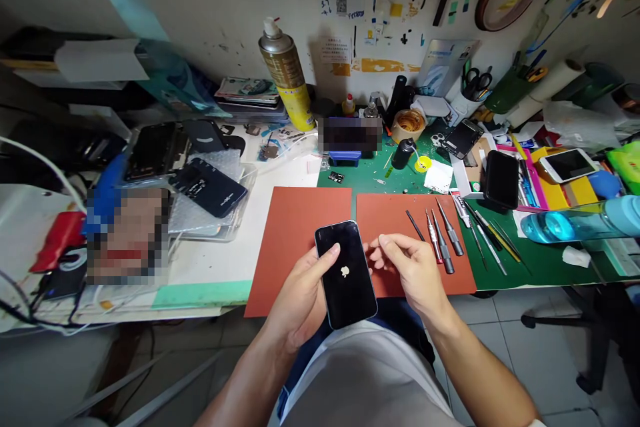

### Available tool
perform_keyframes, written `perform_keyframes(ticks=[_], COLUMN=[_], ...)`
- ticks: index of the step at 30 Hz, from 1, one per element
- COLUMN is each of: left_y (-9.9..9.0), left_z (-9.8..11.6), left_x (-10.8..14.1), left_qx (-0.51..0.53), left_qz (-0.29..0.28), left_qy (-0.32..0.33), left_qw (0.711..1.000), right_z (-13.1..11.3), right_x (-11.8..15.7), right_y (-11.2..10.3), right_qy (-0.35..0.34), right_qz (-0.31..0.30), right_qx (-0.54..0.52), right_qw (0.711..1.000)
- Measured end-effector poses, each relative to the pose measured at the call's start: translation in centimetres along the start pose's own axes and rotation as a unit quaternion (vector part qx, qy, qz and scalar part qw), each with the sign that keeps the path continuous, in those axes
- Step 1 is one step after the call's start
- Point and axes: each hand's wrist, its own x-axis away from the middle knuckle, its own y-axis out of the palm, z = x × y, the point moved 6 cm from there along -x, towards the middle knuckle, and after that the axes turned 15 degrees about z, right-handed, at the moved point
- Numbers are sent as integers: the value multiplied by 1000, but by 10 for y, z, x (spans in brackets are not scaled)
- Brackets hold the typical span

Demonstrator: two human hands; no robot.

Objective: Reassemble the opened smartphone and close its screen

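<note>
My left hand [305, 287] holds a black smartphone [347, 293], its thumb lying over the left edge of the screen. The phone is tilted slightly, and a white apple logo glows on its dark display. Just off the phone's right edge is my right hand [407, 270], its fingers curled in and the thumb close against the index finger. I see nothing between those fingers. Beneath both hands lie reddish-brown mats [300, 227]. On the right mat, several grey-handled screwdrivers [441, 240] lie beside the right hand.
Tweezers and thin tools [493, 247] lie right of the mats, near a blue water bottle [575, 221]. A yellow spray can [287, 73] stands at the back. Left are a dark phone back [210, 187] on bubble wrap and a red object [57, 240]. A white phone [567, 165] lies far right.
</note>
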Motion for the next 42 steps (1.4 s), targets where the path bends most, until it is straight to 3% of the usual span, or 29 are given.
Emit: perform_keyframes(ticks=[2, 5, 8, 11, 14, 18, 23, 26, 30, 34, 37, 42], left_y=[-3, -7, -8, -4, -2, -6, -32, -45, -41, -30, -26, -28], left_z=[0, 0, 0, 0, 0, -2, -11, -17, -26, -31, -33, -35], left_x=[-3, -7, -10, -9, -6, -1, 0, 0, 3, 4, 2, -2], left_qx=[16, 31, 42, 60, 84, 97, 40, -36, -138, -114, -91, -128], left_qz=[21, 39, 47, 57, 84, 100, 131, 127, 78, 77, 90, 79], left_qy=[-7, 1, 26, 71, 128, 181, 152, 114, 92, 97, 108, 115], left_qw=[1000, 999, 998, 994, 985, 974, 979, 985, 983, 986, 986, 982], right_z=[8, 27, 40, 46, 50, 50, 35, 24, 18, 30, 43, 49], right_x=[4, 19, 42, 59, 62, 51, 30, 21, 18, 28, 38, 36], right_y=[-11, -13, 2, 22, 32, 27, 6, 0, 2, 7, 9, 6], right_qy=[-4, 55, 126, 155, 155, 126, 50, 29, 12, 46, 55, 40], right_qz=[47, 39, 1, -8, 39, 102, 145, 134, 113, 68, 31, 24], right_qx=[17, -26, -108, -172, -189, -201, -203, -190, -162, -168, -104, -67], right_qw=[999, 997, 986, 973, 969, 966, 967, 972, 980, 982, 993, 997])
